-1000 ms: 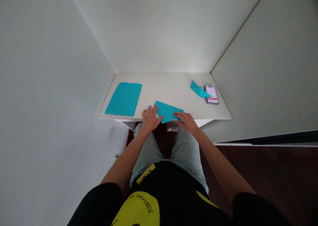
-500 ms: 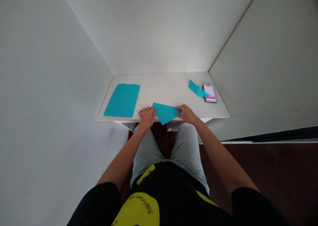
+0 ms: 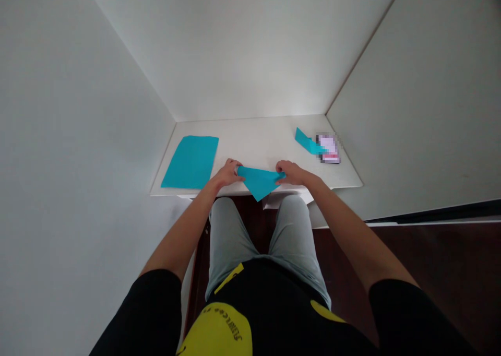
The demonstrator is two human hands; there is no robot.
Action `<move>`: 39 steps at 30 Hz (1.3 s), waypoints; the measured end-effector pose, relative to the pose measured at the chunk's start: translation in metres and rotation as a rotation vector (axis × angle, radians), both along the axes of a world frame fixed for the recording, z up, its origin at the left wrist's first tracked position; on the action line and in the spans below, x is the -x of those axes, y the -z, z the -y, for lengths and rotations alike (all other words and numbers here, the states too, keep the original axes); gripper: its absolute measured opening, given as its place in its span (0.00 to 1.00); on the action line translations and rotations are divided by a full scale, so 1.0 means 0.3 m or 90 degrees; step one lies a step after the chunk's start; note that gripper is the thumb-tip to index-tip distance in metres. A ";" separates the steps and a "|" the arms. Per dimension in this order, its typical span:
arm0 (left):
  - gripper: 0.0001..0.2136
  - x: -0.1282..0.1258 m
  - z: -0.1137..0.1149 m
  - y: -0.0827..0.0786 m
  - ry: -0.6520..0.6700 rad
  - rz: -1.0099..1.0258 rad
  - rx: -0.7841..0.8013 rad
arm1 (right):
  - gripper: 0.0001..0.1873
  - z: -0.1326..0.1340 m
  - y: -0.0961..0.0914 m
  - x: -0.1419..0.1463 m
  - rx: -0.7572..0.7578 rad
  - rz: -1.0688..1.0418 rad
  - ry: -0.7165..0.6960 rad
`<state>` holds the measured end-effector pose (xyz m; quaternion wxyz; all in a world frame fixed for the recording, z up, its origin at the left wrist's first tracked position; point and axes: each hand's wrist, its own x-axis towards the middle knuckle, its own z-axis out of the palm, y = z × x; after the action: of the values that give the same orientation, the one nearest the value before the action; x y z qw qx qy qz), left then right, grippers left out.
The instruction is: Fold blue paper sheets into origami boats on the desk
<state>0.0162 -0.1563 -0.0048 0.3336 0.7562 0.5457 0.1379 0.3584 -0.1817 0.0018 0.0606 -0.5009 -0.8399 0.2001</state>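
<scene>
A folded sheet of turquoise paper (image 3: 259,182) lies at the front of the white table, its lower point reaching past the front edge. My left hand (image 3: 230,172) grips its left corner between thumb and fingers. At the opposite corner, my right hand (image 3: 288,173) pinches the paper with curled fingers. To the left rests a larger flat turquoise sheet (image 3: 190,162), touched by neither hand.
A narrow folded turquoise strip (image 3: 306,141) lies at the back right, partly over a blurred phone-like object (image 3: 329,148). White walls enclose the white table (image 3: 254,137) at the back and sides. My legs are below its front edge.
My left hand has turned and slid up along the left corner, now gripping it rather than lying palm down. My right fingers have curled in more at the right corner.
</scene>
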 end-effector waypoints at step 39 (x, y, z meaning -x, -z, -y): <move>0.24 -0.037 0.367 0.118 0.046 -0.066 -0.290 | 0.41 0.430 0.180 0.110 -0.210 -0.065 0.109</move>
<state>0.0272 -0.2664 -0.0402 0.1302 0.8372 0.4895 0.2062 0.3254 -0.3106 -0.0523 0.2013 -0.5431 -0.8113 0.0792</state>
